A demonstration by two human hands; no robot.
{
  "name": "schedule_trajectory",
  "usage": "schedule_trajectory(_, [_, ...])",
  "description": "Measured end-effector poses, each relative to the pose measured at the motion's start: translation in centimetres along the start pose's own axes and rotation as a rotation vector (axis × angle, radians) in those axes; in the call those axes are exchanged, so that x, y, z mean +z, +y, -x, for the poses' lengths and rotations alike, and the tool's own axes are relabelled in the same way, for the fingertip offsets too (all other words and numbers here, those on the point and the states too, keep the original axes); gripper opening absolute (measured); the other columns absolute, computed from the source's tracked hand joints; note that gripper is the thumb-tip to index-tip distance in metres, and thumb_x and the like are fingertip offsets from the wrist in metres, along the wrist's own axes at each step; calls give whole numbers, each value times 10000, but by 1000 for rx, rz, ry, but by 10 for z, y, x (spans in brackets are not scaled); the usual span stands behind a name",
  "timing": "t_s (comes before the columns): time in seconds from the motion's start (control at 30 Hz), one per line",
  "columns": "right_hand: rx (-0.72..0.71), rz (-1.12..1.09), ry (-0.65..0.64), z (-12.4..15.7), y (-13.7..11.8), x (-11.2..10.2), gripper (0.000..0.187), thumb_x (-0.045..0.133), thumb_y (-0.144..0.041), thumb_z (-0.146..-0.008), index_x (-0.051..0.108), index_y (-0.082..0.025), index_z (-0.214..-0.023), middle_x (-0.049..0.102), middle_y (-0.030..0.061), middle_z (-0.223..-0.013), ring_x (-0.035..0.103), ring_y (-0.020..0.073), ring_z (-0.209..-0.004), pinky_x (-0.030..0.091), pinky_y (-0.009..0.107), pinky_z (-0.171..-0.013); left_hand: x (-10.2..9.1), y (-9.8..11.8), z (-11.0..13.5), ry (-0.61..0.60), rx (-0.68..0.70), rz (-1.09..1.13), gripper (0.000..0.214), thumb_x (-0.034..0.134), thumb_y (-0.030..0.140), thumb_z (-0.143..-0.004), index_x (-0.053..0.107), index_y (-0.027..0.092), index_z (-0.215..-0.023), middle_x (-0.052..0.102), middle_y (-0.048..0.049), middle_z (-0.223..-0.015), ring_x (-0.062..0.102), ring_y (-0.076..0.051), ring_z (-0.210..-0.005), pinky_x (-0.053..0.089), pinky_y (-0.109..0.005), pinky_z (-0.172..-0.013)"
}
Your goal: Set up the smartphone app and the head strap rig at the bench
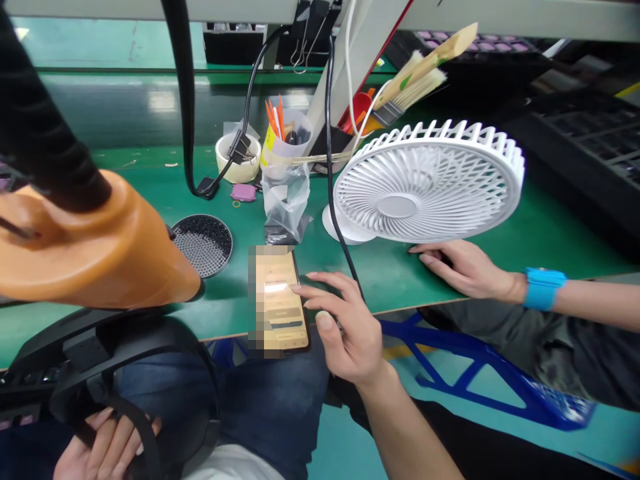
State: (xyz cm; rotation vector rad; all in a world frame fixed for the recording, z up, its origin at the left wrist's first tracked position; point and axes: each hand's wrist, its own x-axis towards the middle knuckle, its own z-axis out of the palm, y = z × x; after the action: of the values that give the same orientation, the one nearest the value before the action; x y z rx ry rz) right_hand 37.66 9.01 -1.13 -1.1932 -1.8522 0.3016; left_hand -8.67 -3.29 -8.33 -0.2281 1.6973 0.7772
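Our right hand (350,333) open beside a phone (275,300)
Its fingers (325,285) hold nothing; our left hand (100,450) closes around a black strap (135,423).

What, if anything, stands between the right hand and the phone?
Nothing visible: the fingertips of the right hand already reach the phone. A black cable runs just beyond the hand, not between them.
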Motion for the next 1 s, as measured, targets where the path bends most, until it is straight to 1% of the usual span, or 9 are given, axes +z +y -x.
schedule_trajectory(0.07, [-22, -23, 35, 2, 2, 0, 182, 546, -129, -1043, 668, -223, -1140, 833, 86, -1211, 707, 313, -1276, 523, 565, -1112, 0, 2, 1, 16, -53, 16, 217, 593, 368, -922, 789, 290, -973, 822, -100, -1116, 769, -401, -1117, 629, -650, -1064])
schedule_trajectory(0.13, [-27, -30, 49, 4, 3, -1, 187, 546, -127, -1041, 672, -226, -1138, 837, 89, -1200, 717, 322, -1264, 547, 571, -1085, 2, 5, 3, 48, -121, 41, 209, 615, 387, -900, 774, 276, -977, 821, -118, -1135, 778, -409, -1089, 639, -655, -1022])
schedule_trajectory(0.23, [-32, -27, 51, 5, 4, -1, 189, 537, -158, -1052, 677, -233, -1154, 837, 96, -1204, 719, 339, -1265, 567, 589, -1060, 5, 8, 5, 82, -171, 62, 222, 634, 432, -893, 759, 272, -983, 814, -117, -1080, 791, -387, -1029, 635, -642, -1030])
schedule_trajectory(0.4, [-44, 17, -13, 4, 3, 0, 180, 540, -211, -1069, 710, -233, -1125, 836, 98, -1194, 716, 344, -1272, 528, 598, -1086, 9, 9, 8, 106, -160, 60, 248, 664, 492, -864, 744, 267, -931, 798, -109, -1002, 783, -404, -1030, 625, -659, -1037])
schedule_trajectory(0.53, [-41, -3, 38, 5, 4, 1, 179, 530, -185, -1068, 688, -230, -1138, 840, 95, -1204, 720, 336, -1264, 542, 597, -1072, 11, 9, 10, 113, -147, 66, 208, 661, 484, -872, 730, 291, -908, 785, -88, -963, 777, -383, -1054, 643, -616, -1027])
schedule_trajectory(0.7, [-43, -33, 80, 7, 5, 1, 188, 521, -171, -1071, 686, -225, -1143, 842, 96, -1206, 729, 336, -1245, 563, 600, -1056, 18, 10, 17, 97, -189, 89, 217, 650, 472, -872, 686, 258, -870, 804, -135, -1046, 782, -399, -1070, 622, -656, -1036])
schedule_trajectory(0.8, [-68, -47, 83, 8, 5, 0, 190, 508, -184, -1075, 691, -228, -1104, 847, 93, -1160, 740, 335, -1195, 564, 602, -1033, 21, 11, 20, 121, -189, 123, 183, 635, 438, -865, 669, 258, -863, 816, -124, -1073, 783, -403, -1086, 607, -670, -1051])
schedule_trajectory(0.9, [-116, -68, 52, 10, 4, -1, 204, 486, -219, -1087, 687, -226, -1054, 849, 95, -1097, 742, 332, -1160, 555, 602, -1025, 25, 12, 24, 146, -163, 137, 191, 648, 450, -859, 679, 262, -861, 800, -90, -943, 785, -394, -1044, 609, -657, -1061])
schedule_trajectory(1.0, [-133, -78, 13, 12, 1, -1, 204, 488, -251, -1079, 688, -242, -1038, 848, 87, -1063, 747, 333, -1148, 555, 607, -1033, 32, 12, 31, 156, -130, 141, 191, 657, 440, -860, 655, 264, -785, 693, -53, -707, 789, -402, -995, 626, -642, -1037])
